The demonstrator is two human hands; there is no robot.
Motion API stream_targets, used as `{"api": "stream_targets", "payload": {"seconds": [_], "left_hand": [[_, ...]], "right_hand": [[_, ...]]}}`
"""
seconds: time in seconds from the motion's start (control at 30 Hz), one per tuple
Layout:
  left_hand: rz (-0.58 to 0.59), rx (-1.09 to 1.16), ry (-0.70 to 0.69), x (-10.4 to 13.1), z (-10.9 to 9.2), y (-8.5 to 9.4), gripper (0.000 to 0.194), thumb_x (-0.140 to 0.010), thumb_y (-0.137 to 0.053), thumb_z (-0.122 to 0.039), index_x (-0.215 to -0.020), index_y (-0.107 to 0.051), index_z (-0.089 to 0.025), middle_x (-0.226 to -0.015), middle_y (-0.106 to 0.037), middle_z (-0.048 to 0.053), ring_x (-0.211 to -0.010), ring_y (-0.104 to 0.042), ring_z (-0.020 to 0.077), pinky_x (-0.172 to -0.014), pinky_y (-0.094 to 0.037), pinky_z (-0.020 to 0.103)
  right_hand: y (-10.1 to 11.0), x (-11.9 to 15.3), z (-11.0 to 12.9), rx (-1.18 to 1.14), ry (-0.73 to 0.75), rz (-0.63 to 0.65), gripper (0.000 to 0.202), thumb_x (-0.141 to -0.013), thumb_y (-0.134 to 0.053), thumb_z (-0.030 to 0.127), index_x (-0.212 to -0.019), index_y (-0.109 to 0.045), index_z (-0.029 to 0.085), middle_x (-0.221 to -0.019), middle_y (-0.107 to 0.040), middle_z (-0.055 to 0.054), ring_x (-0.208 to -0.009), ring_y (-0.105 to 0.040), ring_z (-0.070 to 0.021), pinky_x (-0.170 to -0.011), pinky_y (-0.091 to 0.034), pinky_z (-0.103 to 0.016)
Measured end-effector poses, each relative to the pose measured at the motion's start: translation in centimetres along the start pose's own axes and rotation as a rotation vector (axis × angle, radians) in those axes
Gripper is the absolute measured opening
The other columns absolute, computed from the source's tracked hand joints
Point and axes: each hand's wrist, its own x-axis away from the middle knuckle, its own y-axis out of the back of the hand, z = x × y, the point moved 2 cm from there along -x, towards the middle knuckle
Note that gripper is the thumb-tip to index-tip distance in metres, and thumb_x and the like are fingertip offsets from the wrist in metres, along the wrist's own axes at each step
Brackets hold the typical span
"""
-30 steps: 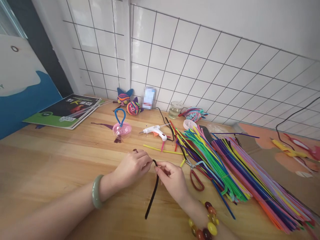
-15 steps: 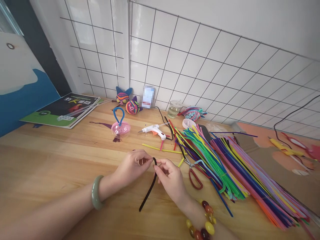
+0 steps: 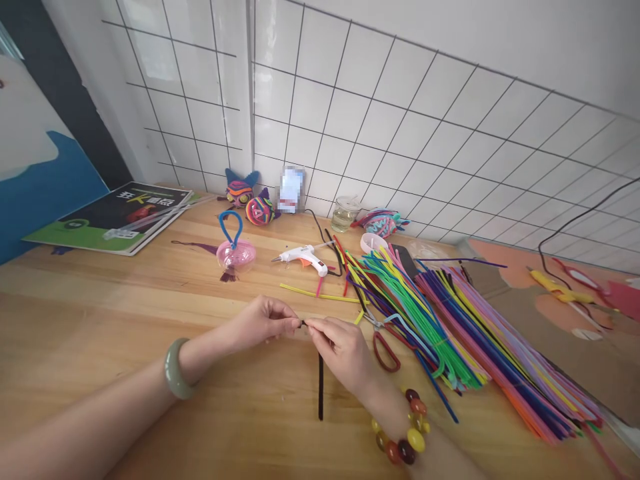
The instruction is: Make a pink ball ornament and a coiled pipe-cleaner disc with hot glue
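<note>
A black pipe cleaner is held up between my two hands above the wooden table. My left hand, with a green bangle on the wrist, pinches its short upper end between thumb and fingers. Close against it, my right hand, wearing a bracelet of large beads, pinches the same pipe cleaner. Its longer part hangs straight down below the right hand. The fingers hide most of the stretch between the two pinches. Scissors with red handles lie to the right, partly under loose pipe cleaners.
Bundles of coloured pipe cleaners cover the right side. Behind my hands lie a white glue gun and a pink clear dish with a blue loop. A glass jar, phone and colourful figures stand by the wall; a magazine lies left.
The pipe cleaner's hanging end has swung from slanting left to straight down. My right hand has turned over it, and the black loop that stood above the fingers is now mostly covered.
</note>
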Motion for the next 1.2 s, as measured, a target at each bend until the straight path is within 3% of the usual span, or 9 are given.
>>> {"api": "stream_targets", "payload": {"seconds": [0.23,0.5,0.73,0.93,1.2], "left_hand": [[0.066,0.026,0.045,0.1,0.1,0.0,0.029,-0.069,-0.062,-0.042,-0.072,-0.064,-0.013,-0.055,-0.051,-0.003,-0.044,-0.038,0.0053,-0.038,-0.033,0.016],[0.102,0.042,0.022,0.3,0.0,-0.6,0.027,-0.073,-0.057,-0.041,-0.075,-0.058,-0.014,-0.060,-0.046,-0.004,-0.046,-0.035,0.0053,-0.039,-0.033,0.016],[0.034,-0.055,-0.044,0.6,-0.4,-1.5,0.028,-0.082,-0.044,-0.042,-0.079,-0.050,-0.015,-0.055,-0.038,-0.007,-0.045,-0.031,0.0061,-0.041,-0.025,0.018],[-0.071,-0.145,-0.134,0.7,-0.9,-2.3,0.028,-0.086,-0.037,-0.039,-0.072,-0.044,-0.016,-0.060,-0.039,-0.005,-0.052,-0.036,0.0084,-0.050,-0.031,0.021],[-0.217,-0.157,-0.149,0.8,-0.8,-3.1,0.024,-0.086,-0.035,-0.037,-0.074,-0.043,-0.018,-0.058,-0.038,-0.005,-0.054,-0.036,0.0101,-0.052,-0.033,0.022]], "right_hand": [[0.0,0.0,0.0,0.107,0.068,0.052,0.020,-0.086,-0.044,0.017,-0.093,-0.062,0.020,-0.078,-0.066,-0.004,-0.069,-0.060,-0.0148,-0.063,-0.045,-0.027],[0.1,-0.2,0.6,0.104,0.023,0.077,0.015,-0.085,-0.045,0.020,-0.082,-0.060,0.019,-0.073,-0.063,-0.003,-0.066,-0.058,-0.0141,-0.061,-0.042,-0.025],[-0.1,-0.1,0.6,0.022,-0.098,-0.021,0.014,-0.083,-0.045,0.020,-0.078,-0.058,0.018,-0.067,-0.060,-0.002,-0.060,-0.053,-0.0129,-0.059,-0.040,-0.024],[-0.5,0.1,0.9,-0.066,-0.214,-0.086,0.012,-0.080,-0.048,0.018,-0.070,-0.056,0.018,-0.061,-0.057,0.001,-0.055,-0.049,-0.0111,-0.053,-0.037,-0.022],[-1.0,-0.1,1.5,-0.135,-0.280,-0.160,0.013,-0.079,-0.049,0.020,-0.067,-0.055,0.018,-0.060,-0.057,0.001,-0.052,-0.048,-0.0105,-0.050,-0.038,-0.022]]}}
